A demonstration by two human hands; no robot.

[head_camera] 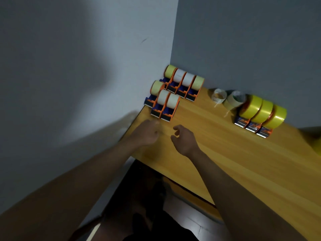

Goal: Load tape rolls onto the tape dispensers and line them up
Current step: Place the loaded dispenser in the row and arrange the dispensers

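Orange-and-blue tape dispensers loaded with rolls stand in groups on the wooden table (pixel 225 153). A back row (pixel 184 82) of several sits in the wall corner. A front row (pixel 163 101) of three stands just ahead of it. Three more with yellow rolls (pixel 260 117) stand at the right. Two loose tape rolls (pixel 227 98) lie between the groups. My left hand (pixel 147 133) hovers just below the front row, fingers loosely curled and holding nothing. My right hand (pixel 184 138) hangs beside it, fingers relaxed and curled, also holding nothing.
Grey walls (pixel 86 66) meet in a corner behind the dispensers. The table's near edge (pixel 173 181) runs diagonally, with dark floor and my legs below it. Bare wood stretches between the front row and the yellow group.
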